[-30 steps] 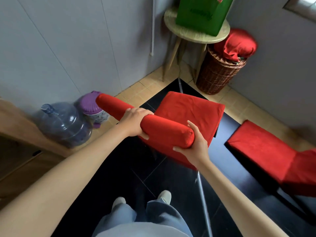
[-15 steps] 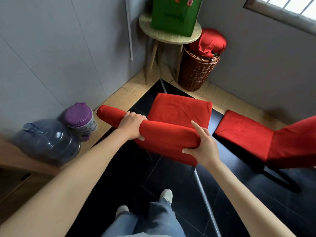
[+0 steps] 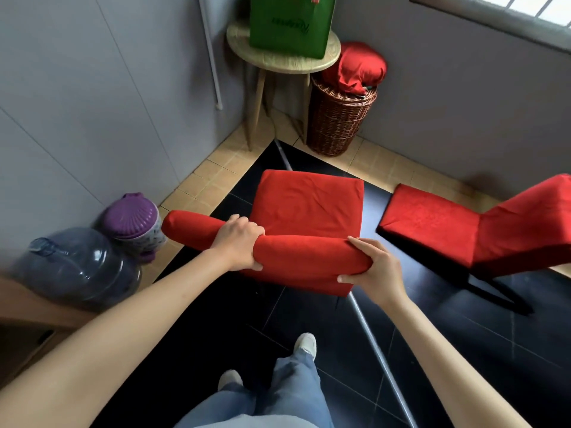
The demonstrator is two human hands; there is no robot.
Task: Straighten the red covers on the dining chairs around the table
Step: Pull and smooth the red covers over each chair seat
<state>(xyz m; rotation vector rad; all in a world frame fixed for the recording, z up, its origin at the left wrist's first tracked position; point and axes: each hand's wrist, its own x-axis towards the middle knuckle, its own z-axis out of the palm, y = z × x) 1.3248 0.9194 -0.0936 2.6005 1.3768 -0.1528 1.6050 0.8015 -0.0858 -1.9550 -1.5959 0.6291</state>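
Note:
A dining chair in a red cover [image 3: 309,205] stands in front of me, seen from behind and above its backrest. My left hand [image 3: 239,244] grips the top of the red backrest near its middle, fingers curled over it. My right hand [image 3: 374,268] holds the backrest's right end, thumb below and fingers over the top. A second red-covered chair [image 3: 482,230] stands to the right, its seat facing left. No table is in view.
In the corner stand a round wooden stool [image 3: 278,61] with a green bag [image 3: 290,23] and a wicker basket [image 3: 338,118] holding a red bundle [image 3: 355,67]. A blue water jug [image 3: 77,267] and a purple-lidded container [image 3: 133,220] sit at left by a wooden cabinet [image 3: 27,307].
The view has tilted up and shifted, so the second chair shows more fully. Both hands keep their hold on the backrest; the right hand has wrapped further round its end.

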